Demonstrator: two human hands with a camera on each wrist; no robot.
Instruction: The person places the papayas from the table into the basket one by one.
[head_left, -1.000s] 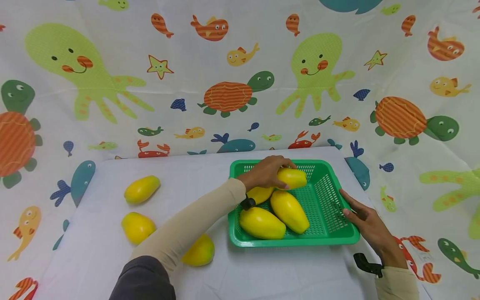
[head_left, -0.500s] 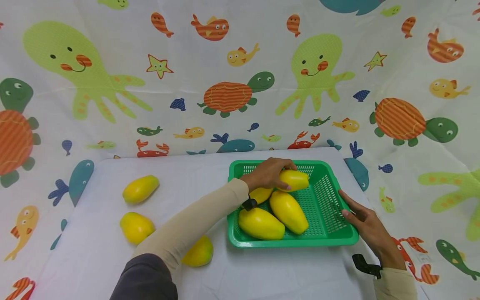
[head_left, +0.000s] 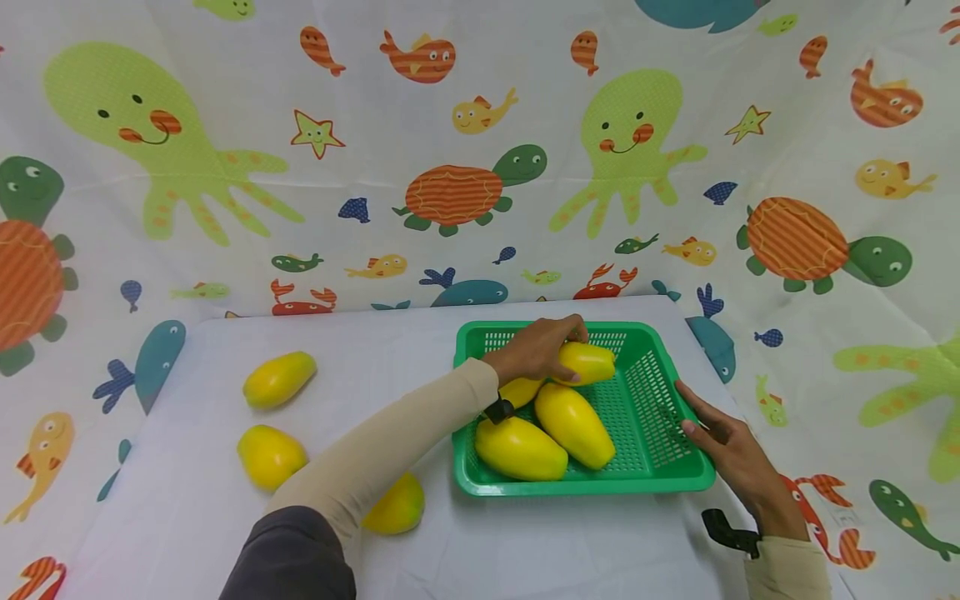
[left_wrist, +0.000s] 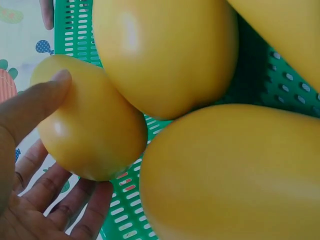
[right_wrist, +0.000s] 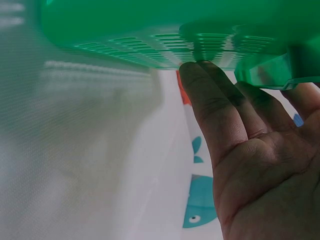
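Note:
In the head view, my left hand reaches into the green plastic basket and grips a yellow papaya near its back wall. The left wrist view shows my thumb on top of this papaya and my fingers along its side. Several more papayas lie in the basket, among them one at the front left and one in the middle; another is partly hidden under my left wrist. My right hand holds the basket's right side, thumb at the rim and fingers against the outer wall.
Left of the basket on the white-covered table lie a back papaya, a middle papaya and a front papaya, the last partly behind my left forearm. A sea-animal printed cloth hangs behind.
Almost nothing differs. The left hand and the papaya it grips shift very slightly within the basket; the right hand keeps its place on the basket's side.

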